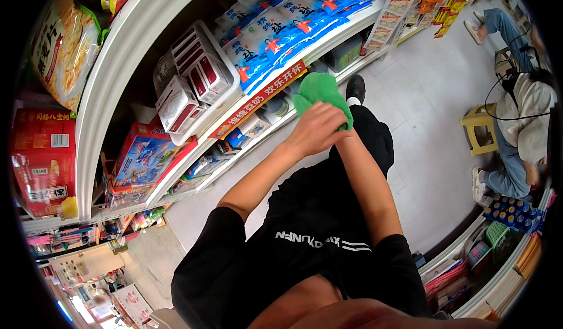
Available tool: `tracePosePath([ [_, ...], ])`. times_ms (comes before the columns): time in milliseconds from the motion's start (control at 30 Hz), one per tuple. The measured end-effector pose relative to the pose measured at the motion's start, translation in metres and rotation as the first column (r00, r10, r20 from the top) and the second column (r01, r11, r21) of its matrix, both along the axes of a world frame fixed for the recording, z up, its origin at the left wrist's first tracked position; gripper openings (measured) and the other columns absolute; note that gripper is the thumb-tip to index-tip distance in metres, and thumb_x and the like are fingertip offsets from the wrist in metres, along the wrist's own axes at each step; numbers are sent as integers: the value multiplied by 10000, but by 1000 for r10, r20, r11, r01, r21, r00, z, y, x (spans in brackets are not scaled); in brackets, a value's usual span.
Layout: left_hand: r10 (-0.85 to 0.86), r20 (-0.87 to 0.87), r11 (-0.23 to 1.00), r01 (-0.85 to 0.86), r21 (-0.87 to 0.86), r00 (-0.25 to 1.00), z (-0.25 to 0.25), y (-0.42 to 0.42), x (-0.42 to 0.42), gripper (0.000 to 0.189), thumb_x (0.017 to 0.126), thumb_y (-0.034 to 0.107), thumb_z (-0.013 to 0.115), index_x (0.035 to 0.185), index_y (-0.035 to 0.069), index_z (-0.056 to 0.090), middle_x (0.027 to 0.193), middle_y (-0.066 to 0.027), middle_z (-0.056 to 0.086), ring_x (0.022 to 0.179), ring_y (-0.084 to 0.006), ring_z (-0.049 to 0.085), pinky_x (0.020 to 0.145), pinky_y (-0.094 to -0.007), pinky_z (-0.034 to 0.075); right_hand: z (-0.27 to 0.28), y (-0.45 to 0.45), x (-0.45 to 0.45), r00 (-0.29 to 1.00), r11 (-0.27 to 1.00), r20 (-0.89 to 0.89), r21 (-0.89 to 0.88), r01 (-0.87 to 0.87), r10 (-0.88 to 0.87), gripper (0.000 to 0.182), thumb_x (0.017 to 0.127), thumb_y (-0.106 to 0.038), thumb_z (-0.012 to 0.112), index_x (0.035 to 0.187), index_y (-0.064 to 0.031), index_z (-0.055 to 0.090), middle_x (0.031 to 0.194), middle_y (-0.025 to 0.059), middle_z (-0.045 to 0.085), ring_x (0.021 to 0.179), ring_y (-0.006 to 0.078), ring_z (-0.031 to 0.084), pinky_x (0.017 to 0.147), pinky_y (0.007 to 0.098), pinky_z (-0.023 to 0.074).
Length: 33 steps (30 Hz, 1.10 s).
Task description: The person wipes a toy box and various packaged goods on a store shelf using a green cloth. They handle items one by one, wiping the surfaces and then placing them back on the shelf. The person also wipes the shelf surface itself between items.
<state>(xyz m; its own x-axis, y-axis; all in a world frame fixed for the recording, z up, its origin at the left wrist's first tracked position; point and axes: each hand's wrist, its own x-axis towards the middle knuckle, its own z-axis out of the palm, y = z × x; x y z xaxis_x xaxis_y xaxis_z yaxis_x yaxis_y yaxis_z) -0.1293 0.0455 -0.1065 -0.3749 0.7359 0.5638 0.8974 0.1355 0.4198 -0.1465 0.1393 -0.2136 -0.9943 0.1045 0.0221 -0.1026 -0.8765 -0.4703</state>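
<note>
A green cloth (pixel 320 92) is bunched up in front of a shelf, near its lower levels. My left hand (pixel 320 127) lies over the cloth's near side with its fingers curled into it. Beneath the cloth and my left hand is my right hand (pixel 347 139); only its wrist area shows, and its fingers are hidden. Blue and white salt bags (pixel 281 30) lie in rows on the shelf beyond my hands. Left of the bags, a white plastic basket (pixel 235 79) holds several small white and maroon boxes (pixel 209 76).
A red sign strip (pixel 259 98) runs along the shelf edge (pixel 193 153). Boxed toys (pixel 143 157) stand lower left. Sachet strips (pixel 389 14) hang at the upper right. One person (pixel 534 118) sits by a yellow plastic stool (pixel 479 129), at right. Another shelf (pixel 466 302) curves along the lower right.
</note>
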Motion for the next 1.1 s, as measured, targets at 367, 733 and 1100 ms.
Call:
tracePosePath([
  [367, 448, 882, 457, -886, -83, 148, -37, -10, -225, 410, 765, 103, 629, 1110, -48, 468, 955, -125, 565, 783, -212, 544, 676, -309, 450, 53, 44, 1, 994, 980, -61, 171, 100, -91, 462, 788, -410, 572, 1123, -104, 485, 1038, 49, 532, 914, 168, 529, 776, 309, 440],
  [733, 440, 897, 564, -790, -242, 39, -96, -24, -345, 557, 684, 71, 685, 1170, -63, 450, 1145, -175, 535, 1007, -276, 543, 873, -340, 432, 28, 38, 19, 997, 997, 81, 73, -22, 16, 494, 807, -392, 563, 1178, -79, 471, 1086, 71, 536, 954, 182, 539, 810, 295, 446],
  [1100, 581, 617, 485, -834, 262, 531, -65, -12, -266, 240, 772, 146, 493, 886, -65, 514, 910, -173, 556, 773, -257, 511, 706, -359, 418, 37, 35, 30, 980, 715, 81, 694, 77, -184, 398, 843, -292, 517, 1170, -68, 479, 1132, 99, 535, 980, 231, 547, 823, 326, 453],
])
